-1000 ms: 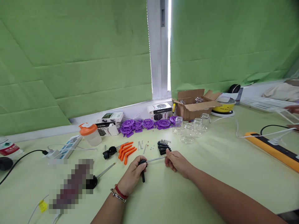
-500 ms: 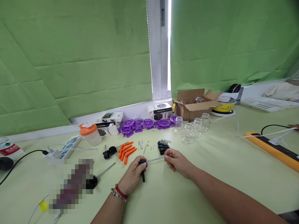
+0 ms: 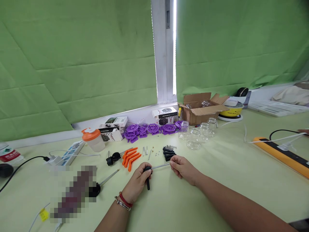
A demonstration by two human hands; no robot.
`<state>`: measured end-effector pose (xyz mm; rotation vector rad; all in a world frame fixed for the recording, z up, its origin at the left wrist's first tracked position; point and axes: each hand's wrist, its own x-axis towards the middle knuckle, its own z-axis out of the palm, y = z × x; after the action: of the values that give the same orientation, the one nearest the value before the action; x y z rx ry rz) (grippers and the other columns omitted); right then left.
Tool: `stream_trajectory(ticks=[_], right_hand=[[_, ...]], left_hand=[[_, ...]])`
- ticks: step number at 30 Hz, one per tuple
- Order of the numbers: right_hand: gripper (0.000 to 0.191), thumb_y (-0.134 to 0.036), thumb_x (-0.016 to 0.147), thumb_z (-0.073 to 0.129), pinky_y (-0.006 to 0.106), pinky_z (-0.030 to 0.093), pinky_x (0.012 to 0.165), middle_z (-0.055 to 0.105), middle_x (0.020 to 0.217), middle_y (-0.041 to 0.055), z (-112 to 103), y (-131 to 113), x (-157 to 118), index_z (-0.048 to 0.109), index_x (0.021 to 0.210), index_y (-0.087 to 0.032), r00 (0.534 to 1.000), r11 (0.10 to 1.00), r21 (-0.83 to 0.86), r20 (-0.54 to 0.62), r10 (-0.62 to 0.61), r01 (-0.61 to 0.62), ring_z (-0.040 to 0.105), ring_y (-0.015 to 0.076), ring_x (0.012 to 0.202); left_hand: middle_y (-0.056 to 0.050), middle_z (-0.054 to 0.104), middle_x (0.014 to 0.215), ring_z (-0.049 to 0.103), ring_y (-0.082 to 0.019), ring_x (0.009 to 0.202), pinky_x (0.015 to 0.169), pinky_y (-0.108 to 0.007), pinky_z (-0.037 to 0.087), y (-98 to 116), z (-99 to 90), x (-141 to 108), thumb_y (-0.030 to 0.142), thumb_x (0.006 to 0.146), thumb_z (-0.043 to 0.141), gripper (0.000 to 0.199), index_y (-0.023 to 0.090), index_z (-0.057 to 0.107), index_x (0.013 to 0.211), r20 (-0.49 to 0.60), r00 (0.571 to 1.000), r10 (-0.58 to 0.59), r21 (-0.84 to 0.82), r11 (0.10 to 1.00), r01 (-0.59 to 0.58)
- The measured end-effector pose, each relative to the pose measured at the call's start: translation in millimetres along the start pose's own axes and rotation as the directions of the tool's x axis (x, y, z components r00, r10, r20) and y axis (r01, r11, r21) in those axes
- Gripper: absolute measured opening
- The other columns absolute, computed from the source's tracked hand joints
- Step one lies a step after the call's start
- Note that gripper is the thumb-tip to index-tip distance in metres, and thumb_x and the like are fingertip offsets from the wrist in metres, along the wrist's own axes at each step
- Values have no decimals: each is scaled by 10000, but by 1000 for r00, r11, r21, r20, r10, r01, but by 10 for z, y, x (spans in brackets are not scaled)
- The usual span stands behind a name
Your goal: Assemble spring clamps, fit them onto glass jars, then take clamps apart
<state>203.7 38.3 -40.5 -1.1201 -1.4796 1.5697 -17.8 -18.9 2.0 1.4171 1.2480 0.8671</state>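
My left hand (image 3: 140, 176) is closed round a black part (image 3: 148, 183) from which a thin metal rod (image 3: 160, 166) sticks out to the right. The fingertips of my right hand (image 3: 180, 166) pinch the rod's far end. Just behind my right hand lie several black pieces (image 3: 168, 154) and springs (image 3: 171, 147). Orange curved handles (image 3: 131, 158) rest behind my left hand, with small metal pins (image 3: 145, 150) beside them. Two black pieces with rods, a farther one (image 3: 113, 158) and a nearer one (image 3: 95, 190), lie to the left.
Purple plastic parts (image 3: 153, 129), white boxes (image 3: 164, 116), an open cardboard box (image 3: 202, 111) and clear jars (image 3: 193, 138) stand at the back. A shaker cup (image 3: 94, 140) and power strip (image 3: 74, 153) are at left, an orange-black power strip (image 3: 287, 154) at right. A pixelated patch covers the left front.
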Motion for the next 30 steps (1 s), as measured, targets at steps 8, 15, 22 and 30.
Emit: stream_trajectory(ticks=[8, 15, 22, 30], right_hand=[[253, -443, 793, 475, 174, 254, 353, 403, 480, -83, 0, -5, -2, 450, 731, -199, 1000, 999, -33, 8, 10, -10, 305, 52, 376], [264, -454, 808, 454, 178, 250, 351, 385, 479, -86, 11, 1, -4, 445, 727, -204, 1000, 999, -32, 12, -11, 11, 291, 57, 381], [253, -458, 781, 504, 183, 273, 379, 415, 584, -64, 21, 14, -12, 473, 793, -206, 997, 997, 9, -7, -79, 79, 331, 65, 442], [170, -325, 804, 446, 231, 291, 513, 376, 541, -51, -25, -61, -32, 499, 690, -211, 968, 911, -344, -17, -249, 228, 341, 107, 511]], left_hand=[[2, 499, 748, 470, -128, 712, 672, -251, 383, -24, -5, 2, 389, 824, 455, 252, 185, 506, 963, -1, 1000, 17, 0, 1000, -17], [-4, 509, 760, 475, -130, 724, 676, -251, 381, -11, -14, 1, 381, 830, 450, 244, 185, 511, 963, -7, 1000, 17, -3, 1000, -18], [0, 509, 756, 478, -126, 705, 638, -240, 381, 4, -20, -2, 388, 817, 464, 243, 189, 497, 955, -18, 1000, 1, -31, 1000, -2], [4, 503, 779, 490, -112, 694, 632, -227, 390, 29, -6, -3, 372, 808, 477, 220, 187, 493, 926, 13, 999, -30, -95, 995, 31]])
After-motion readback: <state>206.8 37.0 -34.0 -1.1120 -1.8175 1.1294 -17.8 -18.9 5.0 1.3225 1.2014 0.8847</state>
